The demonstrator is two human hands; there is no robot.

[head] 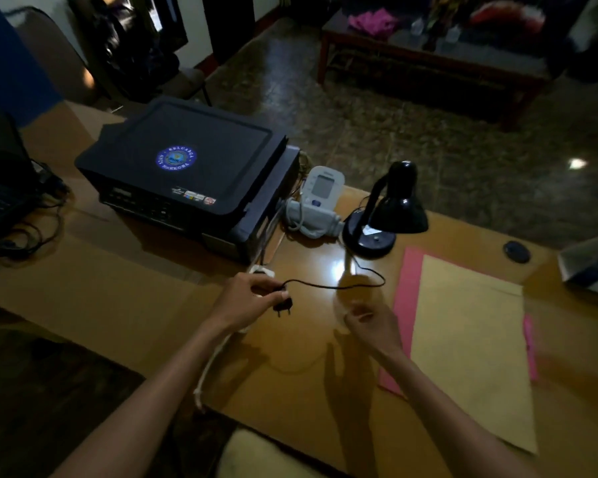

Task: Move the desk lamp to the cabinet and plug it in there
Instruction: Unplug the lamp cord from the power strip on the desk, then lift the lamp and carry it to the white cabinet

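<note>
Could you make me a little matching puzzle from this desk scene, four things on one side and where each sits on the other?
Things:
1. black two-pin plug
2. black gooseneck desk lamp
3. white blood pressure monitor
4. tan paper envelope

Places:
A. lying on a pink folder
B. between the black printer and the lamp
C. pinched in the left hand
D. standing on the wooden desk, beyond the envelope

Pairs: 1-C, 2-D, 3-B, 4-A
</note>
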